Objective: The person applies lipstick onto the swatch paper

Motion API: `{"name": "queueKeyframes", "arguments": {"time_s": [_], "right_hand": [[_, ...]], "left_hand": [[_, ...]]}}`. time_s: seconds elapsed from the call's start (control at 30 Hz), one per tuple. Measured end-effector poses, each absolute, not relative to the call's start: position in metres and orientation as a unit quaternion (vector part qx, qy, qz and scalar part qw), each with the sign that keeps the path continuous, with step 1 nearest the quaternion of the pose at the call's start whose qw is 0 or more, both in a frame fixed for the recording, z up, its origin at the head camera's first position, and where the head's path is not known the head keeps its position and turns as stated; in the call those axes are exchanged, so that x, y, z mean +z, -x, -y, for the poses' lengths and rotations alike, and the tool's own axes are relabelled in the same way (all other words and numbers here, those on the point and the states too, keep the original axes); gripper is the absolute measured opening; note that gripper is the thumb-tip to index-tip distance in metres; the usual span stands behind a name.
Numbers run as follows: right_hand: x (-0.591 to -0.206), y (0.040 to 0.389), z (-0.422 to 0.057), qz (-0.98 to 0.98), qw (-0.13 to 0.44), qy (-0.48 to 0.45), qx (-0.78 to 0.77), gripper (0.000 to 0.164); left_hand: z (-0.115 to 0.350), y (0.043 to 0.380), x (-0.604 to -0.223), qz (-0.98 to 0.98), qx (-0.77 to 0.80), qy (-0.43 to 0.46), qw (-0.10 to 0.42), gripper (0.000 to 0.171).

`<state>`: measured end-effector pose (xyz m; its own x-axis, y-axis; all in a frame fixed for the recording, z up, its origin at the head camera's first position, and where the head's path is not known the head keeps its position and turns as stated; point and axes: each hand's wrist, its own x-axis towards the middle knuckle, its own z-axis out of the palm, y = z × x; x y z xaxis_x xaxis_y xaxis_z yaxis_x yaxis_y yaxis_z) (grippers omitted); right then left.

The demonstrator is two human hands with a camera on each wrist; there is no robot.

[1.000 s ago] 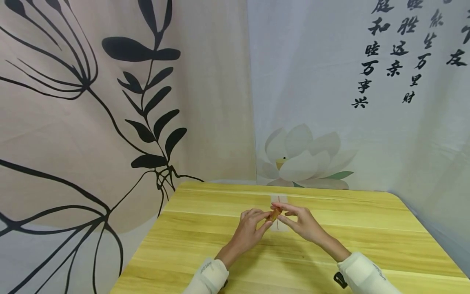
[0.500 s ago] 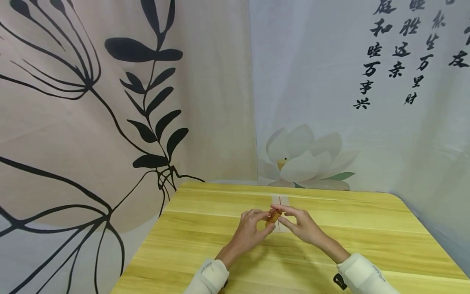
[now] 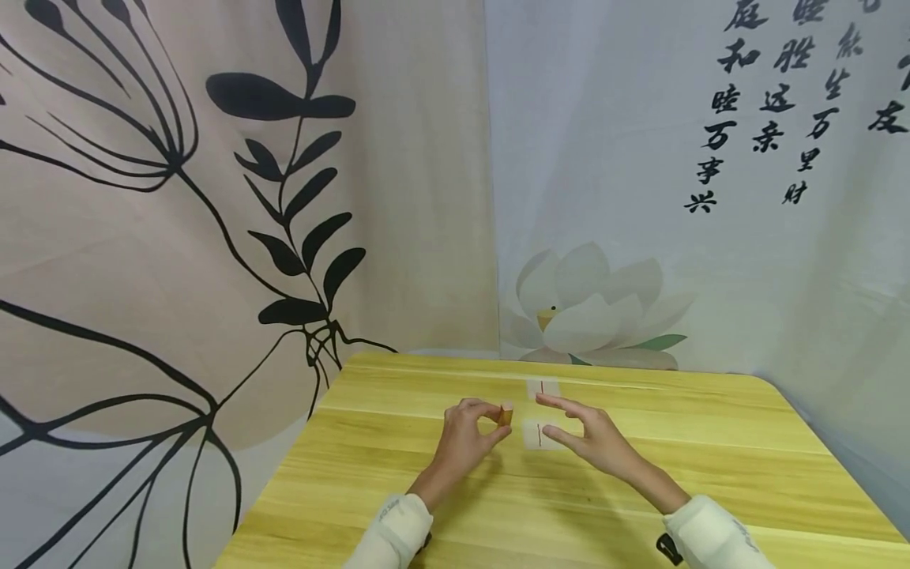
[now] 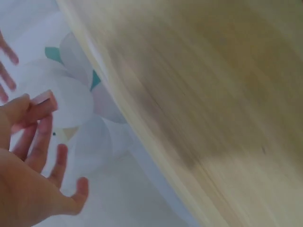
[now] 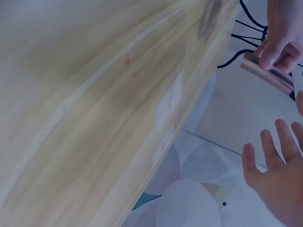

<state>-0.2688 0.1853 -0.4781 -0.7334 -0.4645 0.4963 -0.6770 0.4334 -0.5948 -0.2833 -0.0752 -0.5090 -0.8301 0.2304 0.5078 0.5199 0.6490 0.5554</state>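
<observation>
My left hand (image 3: 462, 438) pinches a small orange-brown, short bar-shaped piece (image 3: 506, 414) between thumb and fingertips, above the table. The left wrist view shows that shiny bar (image 4: 41, 109) in the fingers, the other fingers spread apart. From the right wrist, the bar (image 5: 267, 75) looks copper-coloured with a dark side; its exact kind is unclear. Apart from it, my right hand (image 3: 600, 442) hovers to the right with thumb and fingers extended, holding nothing. Below and beside it is a white strip with a red line, seen as a near piece (image 3: 532, 435) and a far piece (image 3: 533, 387).
The wood-grain table (image 3: 398, 395) extends to both sides, its far edge close to a fabric backdrop (image 3: 426, 197) printed with plants, a lotus and writing. Pale sleeves (image 3: 398, 525) cover both forearms.
Both hands were at the bar over the white strip. My right hand has let go and shifted slightly right; my left hand has carried the bar left, and a gap separates them.
</observation>
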Motion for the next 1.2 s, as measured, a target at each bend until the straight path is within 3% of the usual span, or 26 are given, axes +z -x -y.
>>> {"name": "queueKeyframes", "arguments": {"time_s": [0.37,1.2], "right_hand": [[-0.490,0.263,-0.204,0.858,0.109,-0.307,0.397,0.048],[-0.493,0.262,-0.206,0.854,0.112,-0.315,0.398,0.043]], "left_hand": [[0.107,0.291,-0.525,0.915,-0.357,0.115,0.148,0.014],[0.115,0.290,-0.530,0.926,-0.340,0.128,0.104,0.013]]}}
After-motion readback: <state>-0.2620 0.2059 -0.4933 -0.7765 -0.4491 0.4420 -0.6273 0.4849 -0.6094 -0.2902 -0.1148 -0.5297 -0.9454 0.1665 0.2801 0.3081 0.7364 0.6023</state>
